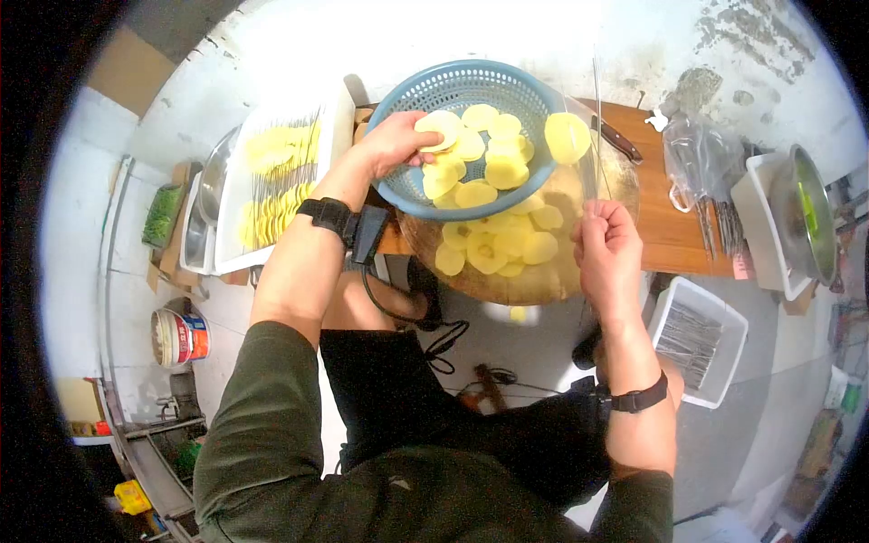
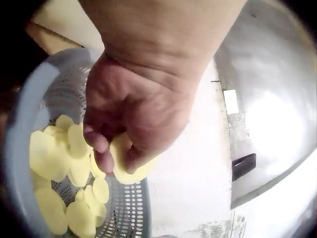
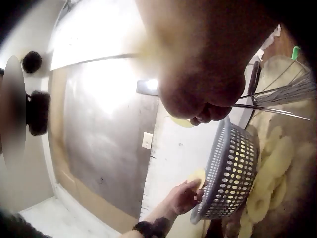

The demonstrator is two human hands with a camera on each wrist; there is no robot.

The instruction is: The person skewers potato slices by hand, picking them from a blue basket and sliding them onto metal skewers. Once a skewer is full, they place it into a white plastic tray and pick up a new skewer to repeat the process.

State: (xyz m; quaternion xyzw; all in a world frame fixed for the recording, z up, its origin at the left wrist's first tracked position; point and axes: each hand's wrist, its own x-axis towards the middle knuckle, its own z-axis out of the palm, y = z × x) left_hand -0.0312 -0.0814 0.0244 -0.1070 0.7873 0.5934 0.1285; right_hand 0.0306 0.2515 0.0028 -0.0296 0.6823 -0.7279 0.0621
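Note:
My left hand (image 1: 403, 143) pinches round yellow potato slices (image 1: 441, 128) between thumb and fingers, over the left rim of a blue perforated basket (image 1: 425, 210). More slices lie in the basket below it, as the left wrist view also shows. My right hand (image 1: 608, 258) grips thin metal skewers (image 3: 275, 111) near the basket's right side. One potato slice (image 1: 568, 138) shows beyond that hand, beside the upright skewer line. In the right wrist view a blurred slice (image 3: 154, 49) overlaps a skewer close to the camera.
Loose slices (image 1: 489, 253) lie on a round board (image 1: 552, 288) under the basket. A knife (image 1: 621, 143) rests at the board's back right. At left, a white tray (image 1: 339, 136) holds skewered slices. A white bin (image 1: 665, 312) of skewers stands at lower right, beside a cable (image 1: 444, 348).

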